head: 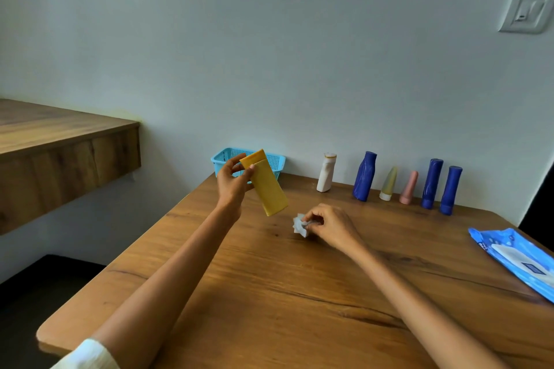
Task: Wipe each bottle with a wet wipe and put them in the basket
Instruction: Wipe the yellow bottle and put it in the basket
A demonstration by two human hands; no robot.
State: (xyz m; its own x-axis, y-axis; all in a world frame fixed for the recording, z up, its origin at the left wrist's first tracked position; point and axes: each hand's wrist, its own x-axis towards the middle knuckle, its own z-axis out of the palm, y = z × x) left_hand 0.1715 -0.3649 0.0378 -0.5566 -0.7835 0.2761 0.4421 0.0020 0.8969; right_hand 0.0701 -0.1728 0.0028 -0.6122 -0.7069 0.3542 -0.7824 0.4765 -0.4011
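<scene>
Left hand (232, 178) has the yellow tube (265, 186) up off the table (269, 293), fingers and thumb pinched on its upper end, and the tube hangs tilted with its lower end swinging toward five o'clock. Right hand (325, 226) sits low on the wood, fingertips bunched on a crumpled wipe (300, 225).

Here's the worry: that grip is high on the tube, all the weight below it. Press the wipe against the lower half and the tube may pivot or slip out, I'd say. A wet surface only makes that likelier. The wipe is wadded small too, so a pass could miss patches.

The basket (274, 160), light blue mesh, sits at the wall at twelve o'clock from the left hand, and the tube hides part of it. A drop from this angle could catch the rim and tip it, since it looks light. What's inside? Cannot tell from here; its floor is out of sight.

Over at two o'clock, along the wall, the queue waits upright: a white bottle (326, 172), a blue bottle (364, 176), a pale tube (389, 183), a pink tube (409, 188), then two more blue bottles (441, 186). A careless reach could topple them. The wipe pack (518, 260) lies at the table's right edge, four o'clock, flap down as far as I can see.
</scene>
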